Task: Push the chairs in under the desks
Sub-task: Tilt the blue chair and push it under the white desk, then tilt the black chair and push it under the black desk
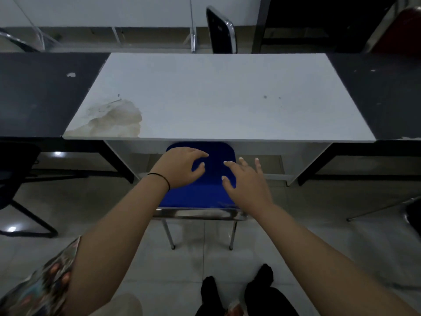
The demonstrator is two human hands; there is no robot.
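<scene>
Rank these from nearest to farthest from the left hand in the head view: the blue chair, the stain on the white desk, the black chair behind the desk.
From the left hand:
1. Blue chair, directly beneath the hand, front edge under the white desk.
2. Stain, on the desk's near left corner.
3. Black chair, beyond the desk's far edge.

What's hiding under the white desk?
Under the white rectangular desk sits the front of the blue padded chair with chrome frame. How far its seat reaches is covered by the desktop.
</scene>
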